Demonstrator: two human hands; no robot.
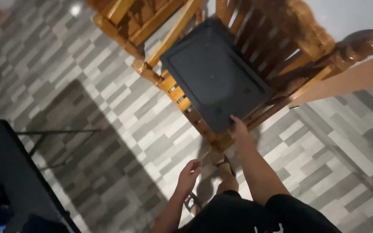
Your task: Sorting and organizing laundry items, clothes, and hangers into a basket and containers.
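My right hand [238, 127] is stretched forward with its grip on the near edge of the black tray [214, 73]. The fingers curl over that edge, and from this angle I cannot tell how firmly they pinch or whether they only press on it. My left hand [189, 172] hangs lower and closer to my body, loosely half-open, holding nothing and touching nothing.

The tray lies straight ahead of the right hand, flat-sided and rectangular, resting on the seat of a wooden chair [290, 51] and leaning back toward its slatted backrest. Its long axis runs away from me, from the near corner by my fingers up and to the left toward the far armrest. The right hand is clearly the nearer one; the left is well apart from the tray, down by my knee.

Beyond that, a second wooden chair [130, 19] stands just beside the first, at the upper left. The tiled floor [87, 86] in grey blocks spreads all around. At the lower left, the corner of a black worktop [9, 168] on thin folding legs shows, with some dark things on it that I cannot make out.
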